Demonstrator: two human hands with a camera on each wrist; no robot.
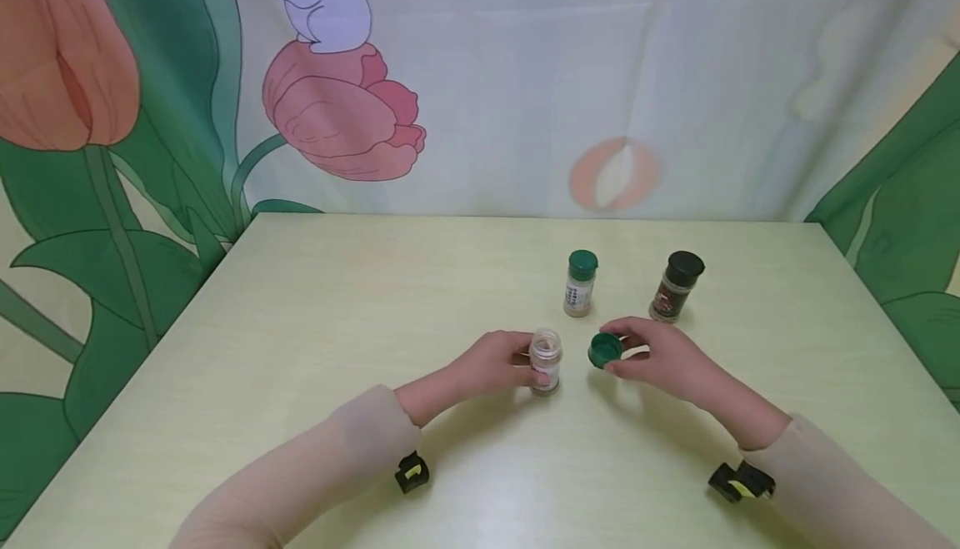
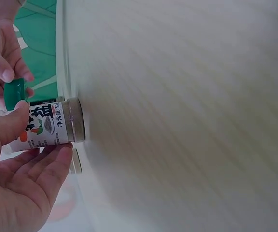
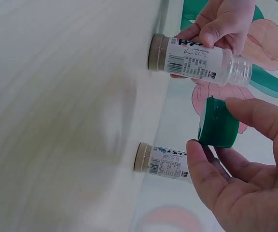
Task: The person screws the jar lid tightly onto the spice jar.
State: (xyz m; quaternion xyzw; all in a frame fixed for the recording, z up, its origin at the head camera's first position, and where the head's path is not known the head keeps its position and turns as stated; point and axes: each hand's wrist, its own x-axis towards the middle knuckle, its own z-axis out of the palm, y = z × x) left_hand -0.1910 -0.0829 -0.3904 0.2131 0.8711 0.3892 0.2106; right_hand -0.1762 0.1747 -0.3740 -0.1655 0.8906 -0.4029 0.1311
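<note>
My left hand [image 1: 497,363] grips a small clear spice jar [image 1: 547,361] whose threaded mouth is uncovered. The jar stands upright on or just at the tabletop, with a white printed label [image 2: 45,124] and some brownish-grey powder near its base [image 3: 159,52]. Between thumb and fingers, my right hand [image 1: 663,359] pinches a green cap [image 1: 604,351], its hollow underside tilted toward the head view. Cap and jar are apart, the cap just to the right of the jar. The right wrist view shows the cap [image 3: 218,123] held clear of the table.
Behind the hands stands a second jar with a green cap [image 1: 581,282], closed. To its right is a dark-labelled jar with a black lid [image 1: 677,286], close behind the right hand. The pale table [image 1: 337,299] ends at a printed curtain [image 1: 510,99].
</note>
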